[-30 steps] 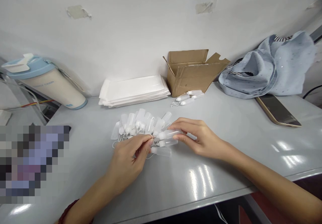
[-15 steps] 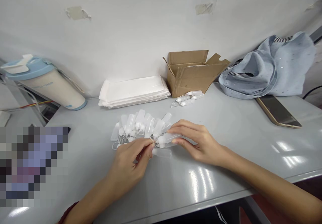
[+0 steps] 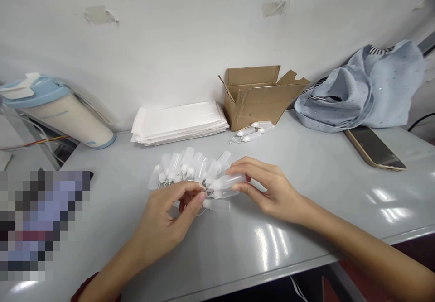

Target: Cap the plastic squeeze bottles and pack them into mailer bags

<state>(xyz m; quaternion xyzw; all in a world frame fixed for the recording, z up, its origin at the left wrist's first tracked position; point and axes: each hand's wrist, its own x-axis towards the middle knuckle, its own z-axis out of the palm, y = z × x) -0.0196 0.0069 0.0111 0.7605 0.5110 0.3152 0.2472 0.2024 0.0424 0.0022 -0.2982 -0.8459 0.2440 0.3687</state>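
Observation:
Small translucent bottles with white caps and thin loops lie in a pile [image 3: 175, 165] on the grey table. My right hand [image 3: 261, 182] pinches one bottle [image 3: 229, 182] by its body, its cap pointing left. My left hand [image 3: 176, 207] is at that cap, thumb and forefinger close together around a thin loop; whether they grip it is too small to tell. Another bottle [image 3: 219, 205] lies just below, on the near side of the pile.
Behind the pile are a stack of white packets [image 3: 180, 121] and an open cardboard box [image 3: 261, 105] with several bottles [image 3: 251, 132] before it. A tumbler [image 3: 68, 116] stands left; a blue cloth bag [image 3: 353, 93] and a phone [image 3: 375, 148] are right.
The thumb and forefinger of my left hand have parted slightly and shifted left. The bottle in my right hand is raised a little, showing another bottle beneath it.

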